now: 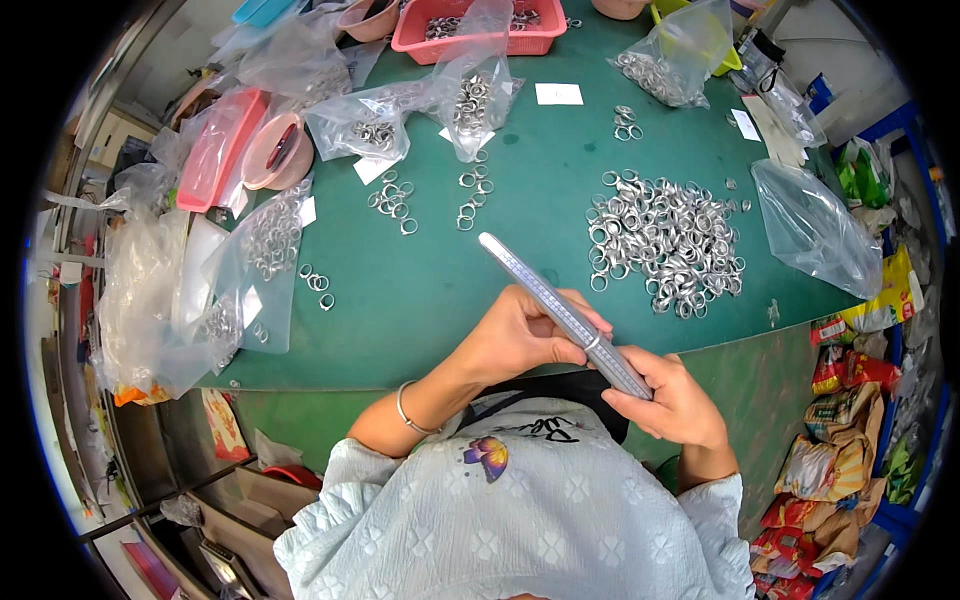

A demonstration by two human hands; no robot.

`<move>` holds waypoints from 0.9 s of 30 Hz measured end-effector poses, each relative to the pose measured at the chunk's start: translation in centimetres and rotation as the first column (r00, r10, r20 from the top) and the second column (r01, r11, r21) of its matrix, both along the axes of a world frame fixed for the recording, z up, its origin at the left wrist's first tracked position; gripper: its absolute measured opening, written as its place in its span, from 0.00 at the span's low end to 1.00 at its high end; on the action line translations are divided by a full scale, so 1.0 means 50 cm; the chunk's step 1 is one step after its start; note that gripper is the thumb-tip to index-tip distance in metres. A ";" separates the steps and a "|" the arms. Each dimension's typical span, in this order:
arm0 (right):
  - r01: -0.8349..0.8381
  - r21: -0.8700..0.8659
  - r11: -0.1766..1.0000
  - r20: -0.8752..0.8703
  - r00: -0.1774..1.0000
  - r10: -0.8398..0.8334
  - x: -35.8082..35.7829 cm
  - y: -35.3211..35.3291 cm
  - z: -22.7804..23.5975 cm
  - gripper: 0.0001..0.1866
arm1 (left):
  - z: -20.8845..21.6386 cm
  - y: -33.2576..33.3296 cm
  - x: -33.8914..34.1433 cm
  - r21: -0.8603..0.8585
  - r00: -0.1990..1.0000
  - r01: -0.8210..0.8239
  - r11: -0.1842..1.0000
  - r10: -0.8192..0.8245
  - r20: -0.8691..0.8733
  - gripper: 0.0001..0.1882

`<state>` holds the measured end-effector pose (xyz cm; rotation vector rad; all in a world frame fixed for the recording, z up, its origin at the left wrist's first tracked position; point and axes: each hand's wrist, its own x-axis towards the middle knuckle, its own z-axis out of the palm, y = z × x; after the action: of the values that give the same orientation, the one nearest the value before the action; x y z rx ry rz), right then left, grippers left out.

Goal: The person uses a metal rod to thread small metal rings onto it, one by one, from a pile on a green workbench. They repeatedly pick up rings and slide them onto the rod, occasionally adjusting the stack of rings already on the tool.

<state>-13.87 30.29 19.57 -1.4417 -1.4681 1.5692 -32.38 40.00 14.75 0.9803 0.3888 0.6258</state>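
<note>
A grey tapered ring mandrel with marked scales lies slantwise across my hands, above the table's near edge. My right hand is closed around its thick lower end. My left hand wraps the middle part from the left, thumb on the near side and fingers behind. A thin silver ring seems to encircle the mandrel between my two hands, close to the left fingertips. Beyond the mandrel, on the right, is a big heap of silver rings.
Small ring groups lie on the green table. Clear bags of rings stand behind. A pink basket is at the back, a pink bowl at left. An empty-looking plastic bag rests at the right edge.
</note>
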 end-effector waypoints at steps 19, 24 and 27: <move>-0.019 -0.161 0.987 -0.171 0.985 -0.009 0.001 0.004 0.007 0.16 | -0.010 -0.001 0.001 -0.043 1.000 0.022 0.999 -0.021 0.014 0.20; -0.048 -0.170 0.984 -0.179 0.984 0.017 0.005 0.002 0.000 0.17 | 0.001 0.001 0.000 -0.021 0.998 0.040 0.999 -0.041 -0.044 0.20; -0.062 -0.202 0.977 -0.198 0.980 0.021 0.007 0.001 -0.002 0.17 | -0.002 -0.001 -0.001 0.029 0.997 0.050 0.998 -0.048 -0.061 0.20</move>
<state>-13.52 30.35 19.50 -1.3310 -1.2590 1.8790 -32.44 39.93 14.65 1.0366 0.4079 0.5600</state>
